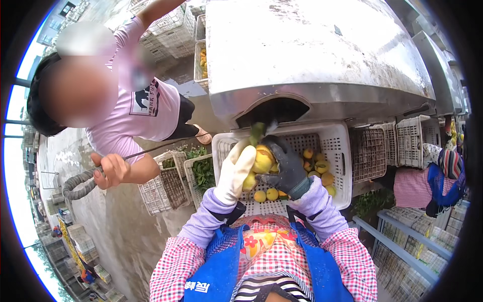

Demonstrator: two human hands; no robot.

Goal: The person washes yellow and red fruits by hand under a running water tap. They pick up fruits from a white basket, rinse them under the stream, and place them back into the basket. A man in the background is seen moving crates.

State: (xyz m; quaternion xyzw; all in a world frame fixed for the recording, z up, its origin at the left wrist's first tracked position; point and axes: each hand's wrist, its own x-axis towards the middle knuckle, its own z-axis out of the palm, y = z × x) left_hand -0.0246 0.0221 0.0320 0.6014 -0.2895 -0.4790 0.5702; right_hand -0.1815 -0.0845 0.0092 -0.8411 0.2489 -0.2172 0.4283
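Note:
Over a white plastic crate (343, 163), my left hand (234, 173), in a cream glove, and my right hand (287, 168), in a dark glove, close from both sides around a cluster of yellow peaches (263, 159). How many they hold is partly hidden by the gloves. More yellow peaches (321, 166) lie loose on the crate's perforated floor, mostly to the right of my hands. A blurred green thing (257, 133) shows just above my fingers; I cannot make out what it is.
A large metal machine (312, 50) stands beyond the crate, its dark opening (274, 110) facing it. At left a person (136, 105) grips a long rod with a wrapped loop handle (80, 185). Crates holding green leaves (201, 173) stand left; stacked crates (370, 153) are right.

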